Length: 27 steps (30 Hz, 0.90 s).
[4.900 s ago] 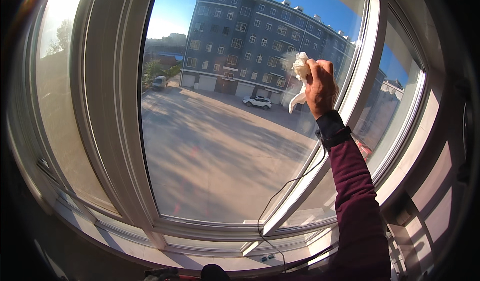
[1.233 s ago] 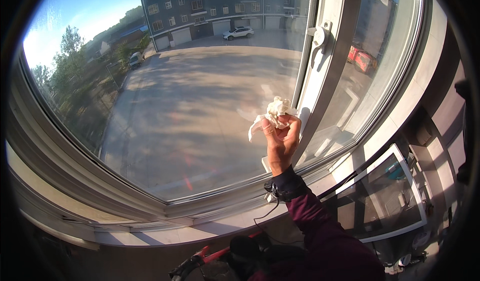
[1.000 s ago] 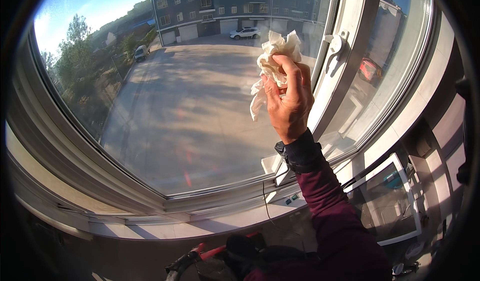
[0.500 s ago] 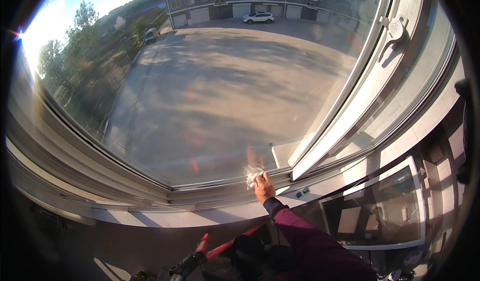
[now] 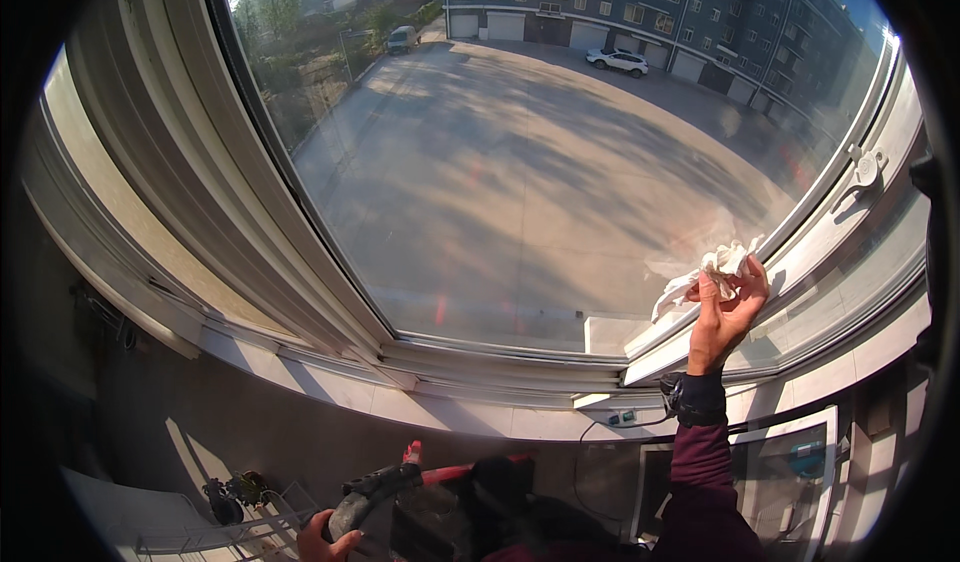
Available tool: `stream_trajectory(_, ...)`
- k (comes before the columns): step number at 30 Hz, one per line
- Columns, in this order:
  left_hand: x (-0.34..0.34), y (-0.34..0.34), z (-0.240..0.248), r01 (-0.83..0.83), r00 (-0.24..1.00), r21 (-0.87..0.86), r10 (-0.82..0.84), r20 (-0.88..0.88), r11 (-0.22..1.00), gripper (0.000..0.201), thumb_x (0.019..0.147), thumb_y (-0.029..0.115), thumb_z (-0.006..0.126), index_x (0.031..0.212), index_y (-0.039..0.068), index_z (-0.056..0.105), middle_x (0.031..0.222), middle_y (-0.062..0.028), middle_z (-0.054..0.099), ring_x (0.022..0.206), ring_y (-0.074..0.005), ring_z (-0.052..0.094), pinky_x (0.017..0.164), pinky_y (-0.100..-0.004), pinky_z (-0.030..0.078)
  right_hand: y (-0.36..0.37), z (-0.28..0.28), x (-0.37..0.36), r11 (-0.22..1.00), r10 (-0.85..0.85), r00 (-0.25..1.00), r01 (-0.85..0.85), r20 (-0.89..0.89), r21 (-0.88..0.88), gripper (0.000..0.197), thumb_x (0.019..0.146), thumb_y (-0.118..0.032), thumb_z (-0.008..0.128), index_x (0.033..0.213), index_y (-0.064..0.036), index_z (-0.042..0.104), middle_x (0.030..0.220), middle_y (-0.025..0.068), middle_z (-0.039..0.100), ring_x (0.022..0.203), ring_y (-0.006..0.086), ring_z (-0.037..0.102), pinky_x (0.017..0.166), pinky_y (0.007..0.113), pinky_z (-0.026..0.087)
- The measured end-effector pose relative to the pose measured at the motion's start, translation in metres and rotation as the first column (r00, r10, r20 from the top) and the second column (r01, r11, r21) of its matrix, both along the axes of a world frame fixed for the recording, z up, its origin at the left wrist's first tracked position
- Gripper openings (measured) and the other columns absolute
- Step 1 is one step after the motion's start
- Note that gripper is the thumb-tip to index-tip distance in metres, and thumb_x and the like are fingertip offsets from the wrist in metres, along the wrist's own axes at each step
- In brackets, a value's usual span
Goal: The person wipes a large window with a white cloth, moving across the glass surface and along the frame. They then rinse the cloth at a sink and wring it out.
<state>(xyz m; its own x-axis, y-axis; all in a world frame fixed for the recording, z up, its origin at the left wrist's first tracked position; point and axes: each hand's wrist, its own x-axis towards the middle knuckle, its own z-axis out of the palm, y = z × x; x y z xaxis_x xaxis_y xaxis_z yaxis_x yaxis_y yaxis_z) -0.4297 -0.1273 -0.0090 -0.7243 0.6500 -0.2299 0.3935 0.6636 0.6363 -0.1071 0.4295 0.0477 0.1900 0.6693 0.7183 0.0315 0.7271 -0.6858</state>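
My right hand (image 5: 730, 307) pinches a crumpled white cloth (image 5: 728, 262) between thumb and fingers, up against the lower right part of a large window pane (image 5: 540, 202). One end of the cloth trails to the left, beside the white frame. A dark watch sits on that wrist, below a maroon sleeve. Low in the view, my left hand (image 5: 328, 540) curls around the end of a dark grey padded bar (image 5: 352, 510). A red tube (image 5: 447, 474) runs on to the right from there. Part of the left hand is cut off by the lower edge.
A white window handle (image 5: 862, 174) is on the right frame. A pale sill (image 5: 470, 414) curves beneath the pane, with small dark green items (image 5: 622, 417) on it. A white-framed panel (image 5: 790, 472) leans at lower right. A wire rack (image 5: 220, 534) stands at lower left.
My right hand has moved with the cloth from the bottom of the pane up and right along its edge. My left hand has come into view at the bottom. The view has swung.
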Motion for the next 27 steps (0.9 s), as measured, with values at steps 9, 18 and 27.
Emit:
stream_trajectory(9,0.007,0.013,0.009,-0.114,0.983,-0.044,0.119,0.136,0.992,0.058,0.088,0.029,0.081,0.134,-0.003,0.066,0.113,-0.0221,0.076,0.100,-0.0362,0.073,0.091,-0.0437,0.056,-0.011,-0.169,-0.012,0.922,-0.370,0.866,0.387,0.337,0.020,0.044,0.085,0.000,0.077,0.124,-0.0014,0.056,0.119,0.0143,0.057,0.107,0.0297,0.062,0.090,0.040,0.055)
stream_trajectory(18,0.001,0.016,0.005,-0.065,0.987,-0.136,0.084,0.139,0.989,0.060,0.087,0.030,0.083,0.135,-0.002,0.066,0.124,-0.0251,0.073,0.116,-0.0382,0.069,0.100,-0.0455,0.052,-0.016,-0.387,-0.068,0.478,-0.393,0.905,0.354,0.164,-0.804,0.042,0.087,0.006,0.069,0.119,-0.0041,0.045,0.112,0.0141,0.055,0.102,0.0304,0.062,0.091,0.042,0.051)
stream_trajectory(27,0.004,0.006,0.004,-0.075,0.996,-0.089,0.079,0.048,0.993,0.061,0.089,0.034,0.083,0.136,-0.001,0.066,0.128,-0.0235,0.072,0.118,-0.0406,0.069,0.103,-0.0463,0.052,-0.050,-0.231,-0.135,0.494,-0.176,0.725,-0.520,-0.666,-0.697,0.043,0.086,0.010,0.068,0.115,-0.0118,0.045,0.108,0.0099,0.062,0.090,0.0250,0.068,0.075,0.039,0.058)
